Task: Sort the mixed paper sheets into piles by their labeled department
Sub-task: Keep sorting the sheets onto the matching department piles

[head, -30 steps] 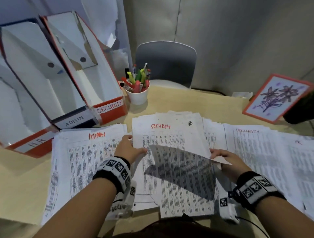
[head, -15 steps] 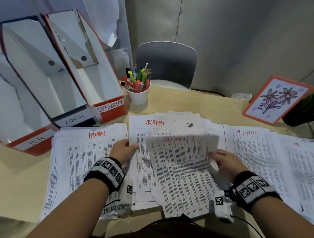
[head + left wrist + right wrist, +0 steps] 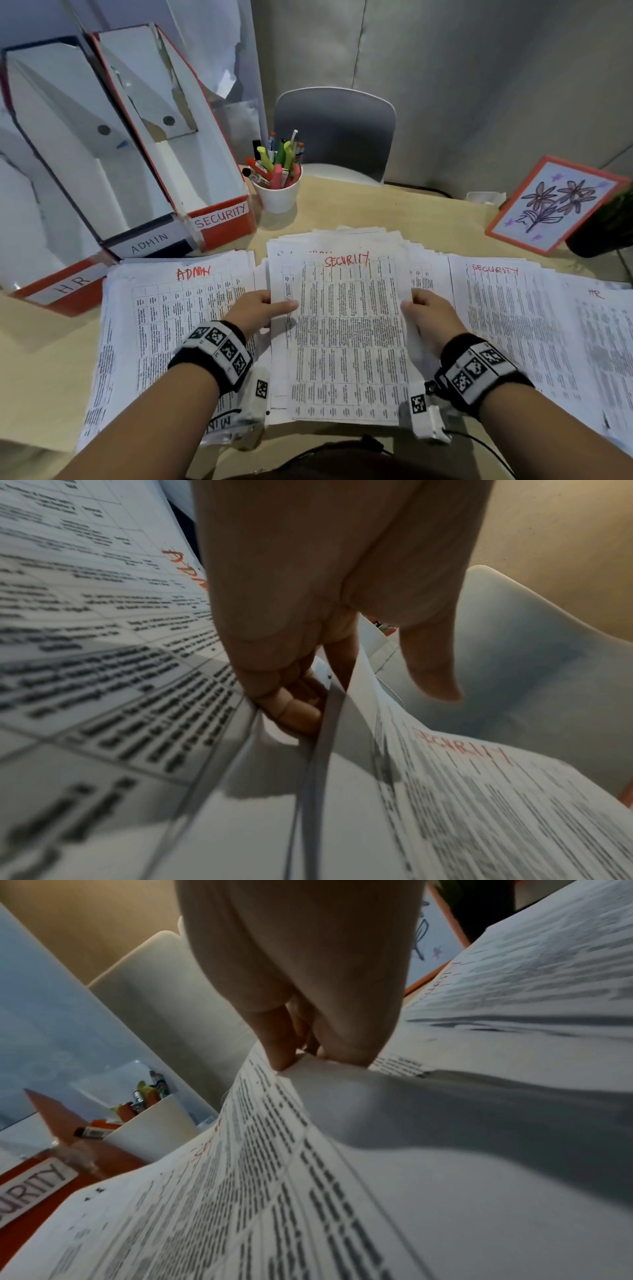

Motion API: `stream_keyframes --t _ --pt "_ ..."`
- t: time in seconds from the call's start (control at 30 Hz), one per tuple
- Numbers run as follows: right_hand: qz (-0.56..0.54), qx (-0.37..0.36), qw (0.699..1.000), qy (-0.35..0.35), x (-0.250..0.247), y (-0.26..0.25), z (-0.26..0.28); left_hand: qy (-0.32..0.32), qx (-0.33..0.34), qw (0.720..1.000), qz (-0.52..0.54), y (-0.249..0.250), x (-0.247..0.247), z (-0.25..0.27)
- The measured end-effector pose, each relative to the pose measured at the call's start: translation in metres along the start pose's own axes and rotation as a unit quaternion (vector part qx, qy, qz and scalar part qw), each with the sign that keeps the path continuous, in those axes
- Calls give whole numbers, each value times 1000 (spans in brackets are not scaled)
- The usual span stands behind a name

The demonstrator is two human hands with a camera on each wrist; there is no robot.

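Both hands pinch one thin white printed sheet headed SECURITY in red, the left hand on its left edge, the right hand on its right, each grip clamped thumb over fingers. The sheet hangs just above the middle white paper pile on the tan desk. Light and floppy, it likely handles best held by opposite edges.

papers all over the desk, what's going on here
A person is sorting printed sheets by the department written on top in red. Both hands, left hand and right hand, hold a sheet marked SECURITY by its side edges over the middle pile. An ADMIN pile lies to the left, more mixed sheets to the right. Three file boxes labelled HR, ADMIN and SECURITY stand behind.
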State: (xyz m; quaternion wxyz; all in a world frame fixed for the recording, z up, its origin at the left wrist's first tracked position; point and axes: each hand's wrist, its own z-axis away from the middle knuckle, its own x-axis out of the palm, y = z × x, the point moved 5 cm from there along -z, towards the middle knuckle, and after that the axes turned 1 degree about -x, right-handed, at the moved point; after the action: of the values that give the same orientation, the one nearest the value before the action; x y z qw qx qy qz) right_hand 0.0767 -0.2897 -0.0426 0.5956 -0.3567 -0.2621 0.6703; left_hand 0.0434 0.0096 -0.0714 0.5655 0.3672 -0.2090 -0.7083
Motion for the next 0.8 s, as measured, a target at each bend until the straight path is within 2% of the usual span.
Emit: stream_keyframes --t 0.07,0.2,0.37,0.43,0.5,0.57,0.63,0.73,0.8 --pt "-22 -32 999 -11 7 -10 4 -9 9 1000 -22 5 4 5" --pt "39 -73 996 -18 14 -14 -8 6 13 1000 3 9 9 9" --pt "88 -77 993 -12 3 -2 -24 21 26 999 -33 9 8 9" --pt "83 -82 993 -14 -2 0 -25 17 62 995 -75 11 7 9" --pt "66 -89 993 -46 -3 1 -24 4 113 986 -121 16 9 13" --pt "71 -106 988 -84 -1 0 -21 -7 139 976 -169 17 11 15" --pt "107 -119 983 -90 -2 0 -18 -13 147 971 -186 18 12 17" --pt "128 -127 979 -97 -3 4 -14 -15 144 973 -181 18 11 16" --pt "114 -121 982 -95 -4 8 -13 15 117 988 -104 11 6 10"
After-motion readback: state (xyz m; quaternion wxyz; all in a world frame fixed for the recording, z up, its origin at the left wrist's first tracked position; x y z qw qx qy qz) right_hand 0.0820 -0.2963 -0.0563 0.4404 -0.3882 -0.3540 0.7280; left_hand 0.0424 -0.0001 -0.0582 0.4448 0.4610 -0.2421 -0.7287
